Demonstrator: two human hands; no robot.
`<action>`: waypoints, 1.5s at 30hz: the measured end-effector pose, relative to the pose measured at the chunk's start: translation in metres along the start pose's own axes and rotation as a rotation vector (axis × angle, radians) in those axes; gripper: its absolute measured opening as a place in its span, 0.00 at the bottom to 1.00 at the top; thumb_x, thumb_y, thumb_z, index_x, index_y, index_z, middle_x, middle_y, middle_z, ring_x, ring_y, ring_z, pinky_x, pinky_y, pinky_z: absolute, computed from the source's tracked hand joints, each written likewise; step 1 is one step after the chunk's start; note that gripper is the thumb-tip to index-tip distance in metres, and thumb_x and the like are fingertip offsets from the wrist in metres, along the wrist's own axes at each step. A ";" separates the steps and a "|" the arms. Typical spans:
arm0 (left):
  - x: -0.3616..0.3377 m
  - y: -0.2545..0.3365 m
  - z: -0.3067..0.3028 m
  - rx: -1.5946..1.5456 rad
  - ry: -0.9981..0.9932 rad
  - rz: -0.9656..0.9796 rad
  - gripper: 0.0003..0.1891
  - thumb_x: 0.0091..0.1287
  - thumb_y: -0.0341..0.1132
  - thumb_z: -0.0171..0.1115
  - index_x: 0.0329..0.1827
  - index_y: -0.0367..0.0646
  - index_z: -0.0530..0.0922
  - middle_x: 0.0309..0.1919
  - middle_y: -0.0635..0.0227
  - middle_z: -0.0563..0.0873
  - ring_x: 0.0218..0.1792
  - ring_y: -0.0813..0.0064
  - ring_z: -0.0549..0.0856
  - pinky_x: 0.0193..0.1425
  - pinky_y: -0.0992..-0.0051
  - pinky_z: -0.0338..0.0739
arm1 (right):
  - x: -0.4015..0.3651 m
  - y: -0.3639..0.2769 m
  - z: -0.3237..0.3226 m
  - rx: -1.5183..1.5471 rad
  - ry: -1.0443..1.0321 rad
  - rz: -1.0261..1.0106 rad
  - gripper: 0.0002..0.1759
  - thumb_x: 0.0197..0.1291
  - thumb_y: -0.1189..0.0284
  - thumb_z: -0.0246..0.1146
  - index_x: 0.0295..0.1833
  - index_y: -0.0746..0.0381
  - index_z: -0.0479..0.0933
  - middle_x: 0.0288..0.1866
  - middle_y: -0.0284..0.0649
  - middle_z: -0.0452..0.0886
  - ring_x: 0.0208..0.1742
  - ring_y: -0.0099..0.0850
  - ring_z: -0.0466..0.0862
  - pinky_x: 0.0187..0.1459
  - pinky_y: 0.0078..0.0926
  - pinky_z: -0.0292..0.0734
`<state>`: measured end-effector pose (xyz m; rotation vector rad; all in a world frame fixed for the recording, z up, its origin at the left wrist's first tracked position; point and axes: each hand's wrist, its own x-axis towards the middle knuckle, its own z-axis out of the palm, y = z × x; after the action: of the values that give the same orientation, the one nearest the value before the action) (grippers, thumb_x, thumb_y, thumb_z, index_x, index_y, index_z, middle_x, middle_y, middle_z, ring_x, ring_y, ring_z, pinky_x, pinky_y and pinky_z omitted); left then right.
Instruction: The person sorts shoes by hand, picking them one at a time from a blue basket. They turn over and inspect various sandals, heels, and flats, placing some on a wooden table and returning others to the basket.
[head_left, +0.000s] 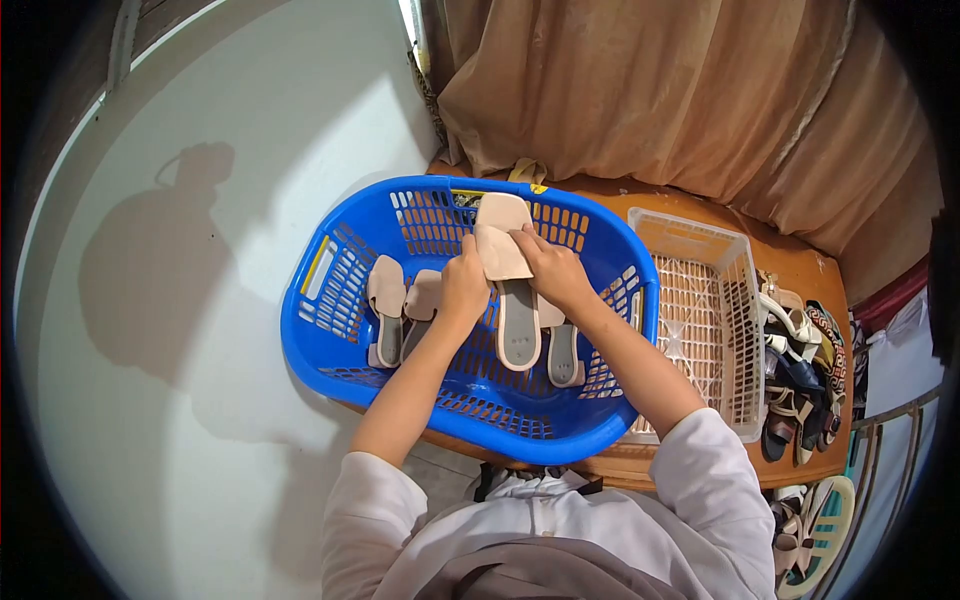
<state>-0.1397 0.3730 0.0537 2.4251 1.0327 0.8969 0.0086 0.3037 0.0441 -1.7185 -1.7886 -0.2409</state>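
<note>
A beige slide sandal (505, 252) with a wide strap and a grey insole is held up over the blue laundry basket (345, 385). My left hand (465, 285) grips the left side of its strap. On the opposite side of the strap, my right hand (552, 268) has its fingers closed, thumb near the top. Inside the basket, two similar sandals lean at the left, one of them a beige sandal (387, 300). Another grey-soled sandal (566, 355) stands at the right, its upper part partly hidden behind my right hand.
A white plastic crate (748, 330) stands right of the basket on the orange-brown table (800, 255). Several mixed sandals (800, 365) are piled beyond it. More footwear lies on a pale green chair (840, 510) at lower right. A brown curtain (650, 90) hangs behind; a white wall (250, 300) is at left.
</note>
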 end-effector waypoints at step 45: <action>-0.008 -0.008 0.025 -1.106 -0.043 -0.498 0.16 0.64 0.30 0.53 0.53 0.40 0.61 0.42 0.59 0.79 0.37 0.71 0.83 0.35 0.72 0.79 | -0.010 -0.018 -0.010 0.278 -0.311 0.547 0.58 0.30 0.64 0.76 0.65 0.72 0.49 0.40 0.63 0.78 0.44 0.53 0.81 0.47 0.38 0.76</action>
<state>-0.1314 0.3705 0.0271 1.1991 0.7471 0.8810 -0.0065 0.2874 0.0512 -2.0283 -1.3899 0.5065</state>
